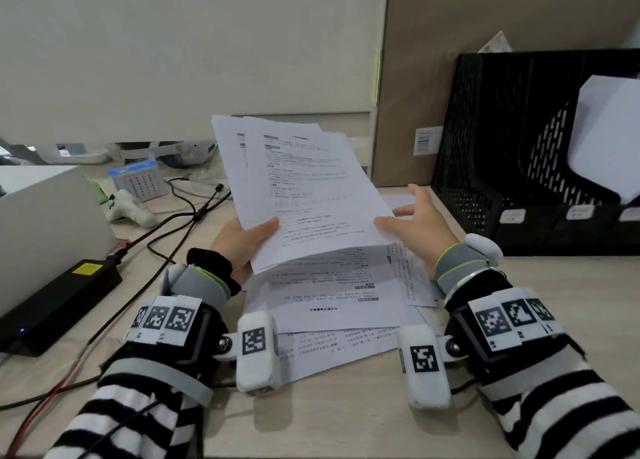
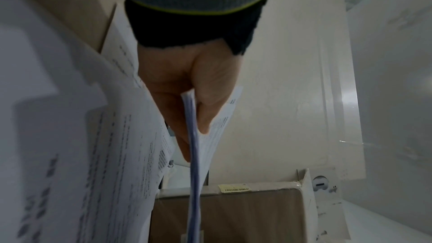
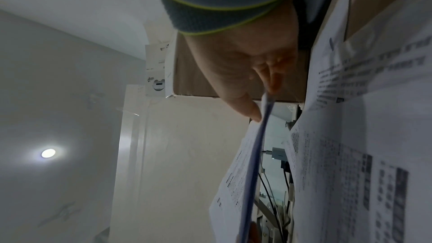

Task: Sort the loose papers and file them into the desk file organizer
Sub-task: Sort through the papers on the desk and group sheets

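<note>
Both hands hold up a thin sheaf of printed sheets [image 1: 304, 188] above the desk, tilted toward me. My left hand [image 1: 256, 233] grips its lower left edge, thumb on top and fingers underneath; the left wrist view shows the hand [image 2: 198, 99] pinching the sheaf edge [image 2: 195, 163]. My right hand [image 1: 398, 221] pinches the lower right corner, with the thumb on the page, as the right wrist view of the hand [image 3: 259, 99] and the sheaf [image 3: 254, 154] confirms. More loose papers [image 1: 329, 296] lie spread on the desk below. The black mesh file organizer [image 1: 485, 168] stands at the right, one white sheet [image 1: 609, 140] in a slot.
A black power brick [image 1: 59, 299] and cables [image 1: 180, 216] lie on the left of the desk beside a white box [image 1: 45, 216]. A cardboard box [image 1: 415, 78] stands behind the papers. A small blue-topped box [image 1: 138, 178] and a white gadget [image 1: 128, 209] sit at the back left.
</note>
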A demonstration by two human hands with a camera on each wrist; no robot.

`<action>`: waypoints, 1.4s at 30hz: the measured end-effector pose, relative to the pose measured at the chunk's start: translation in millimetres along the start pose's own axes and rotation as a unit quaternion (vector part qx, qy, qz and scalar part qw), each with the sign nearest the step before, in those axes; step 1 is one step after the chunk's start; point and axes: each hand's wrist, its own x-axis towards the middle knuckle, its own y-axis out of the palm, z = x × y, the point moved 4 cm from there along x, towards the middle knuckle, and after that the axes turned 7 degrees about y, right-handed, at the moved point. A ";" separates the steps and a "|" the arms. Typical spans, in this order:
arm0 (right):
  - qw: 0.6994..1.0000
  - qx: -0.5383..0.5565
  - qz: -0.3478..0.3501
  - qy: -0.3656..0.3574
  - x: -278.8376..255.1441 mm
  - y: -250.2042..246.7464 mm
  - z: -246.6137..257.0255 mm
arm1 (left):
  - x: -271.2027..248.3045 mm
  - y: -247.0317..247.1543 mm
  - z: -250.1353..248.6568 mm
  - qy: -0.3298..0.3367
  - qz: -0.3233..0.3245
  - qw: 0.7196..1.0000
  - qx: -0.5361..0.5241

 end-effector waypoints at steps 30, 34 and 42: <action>0.989 -0.054 0.064 0.120 8.7 15.5 -19.5 | 36.8 -53.3 36.9 -0.105 -0.138 0.983 0.052; 0.983 0.044 0.098 0.146 10.0 27.3 -23.4 | 37.6 -54.8 37.6 -0.112 -0.132 0.983 0.064; 0.959 0.206 0.089 0.174 4.0 29.9 -18.3 | 38.6 -56.7 39.0 -0.117 -0.124 0.984 0.059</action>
